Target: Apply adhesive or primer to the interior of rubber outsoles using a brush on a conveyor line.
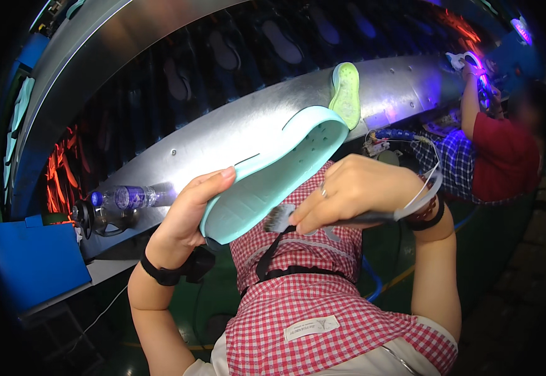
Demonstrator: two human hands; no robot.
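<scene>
Thumb and fingers of the left hand (188,210) were closed on the lower-left end of a pale turquoise shoe sole (279,172), which sat tilted in front of the person's checked apron (298,304), its hollow inner side turned toward the person and its other end, dotted with small holes, pointing up and to the right. The right hand (357,191), a ring on one finger, gripped a flat brush (281,219) with greyish bristles; these were right by the sole's lower rim, though whether they touched it could not be told. Beyond the turquoise sole, a yellow-green sole (346,97) rested on a curved metal ledge (210,138), with more soles in the dark space behind. At the left, a clear bottle (132,197) with a blue cap lay on its side, near a blue box (41,260). Far to the right, a co-worker in a red top (505,156) handled something under violet light.
</scene>
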